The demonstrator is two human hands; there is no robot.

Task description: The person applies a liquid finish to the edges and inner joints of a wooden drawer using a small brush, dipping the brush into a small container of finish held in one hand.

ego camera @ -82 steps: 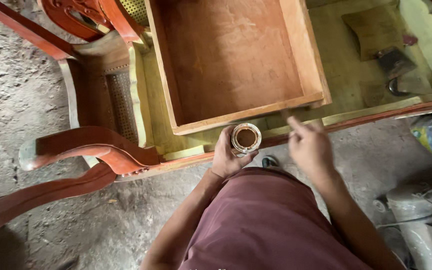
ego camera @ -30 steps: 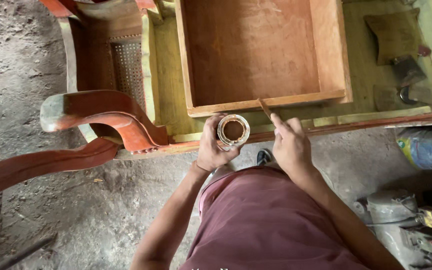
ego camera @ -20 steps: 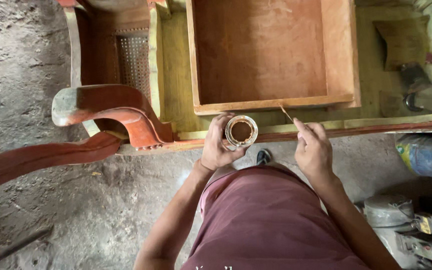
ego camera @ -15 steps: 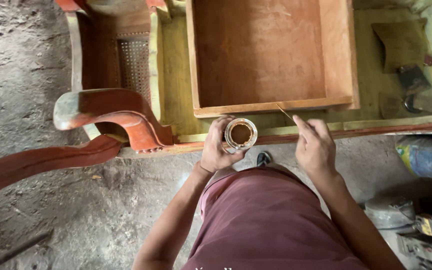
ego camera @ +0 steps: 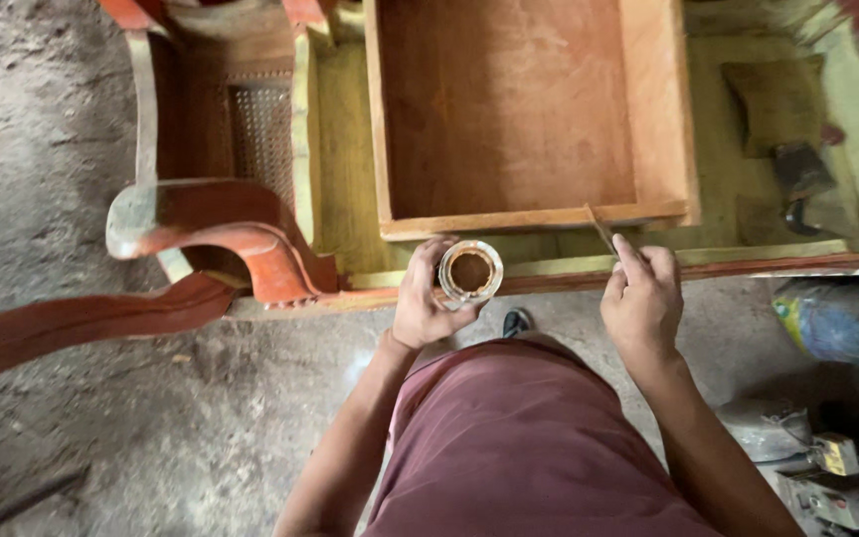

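Note:
My left hand [ego camera: 422, 301] grips a small round jar [ego camera: 470, 271] of brown paste, held upright just in front of the near edge of a wooden frame. My right hand [ego camera: 640, 301] pinches a thin flat stick [ego camera: 600, 228], whose tip rests against the front board of a shallow reddish-brown wooden drawer box [ego camera: 400, 119]. The box lies open side up on a yellowish-green furniture frame [ego camera: 342, 169]. Jar and stick are a hand's width apart.
Curved red-brown chair arms [ego camera: 201, 224] and a cane panel [ego camera: 260, 124] lie to the left on a dirt floor [ego camera: 42, 149]. A dark cloth pad [ego camera: 777, 99] and a metal tool [ego camera: 802, 184] rest at the right. A plastic bag [ego camera: 842, 318] and clutter sit at lower right.
The view has shifted left over the frame. My right hand has carried the stick from beside the jar out to the box's front board; the left hand still holds the jar.

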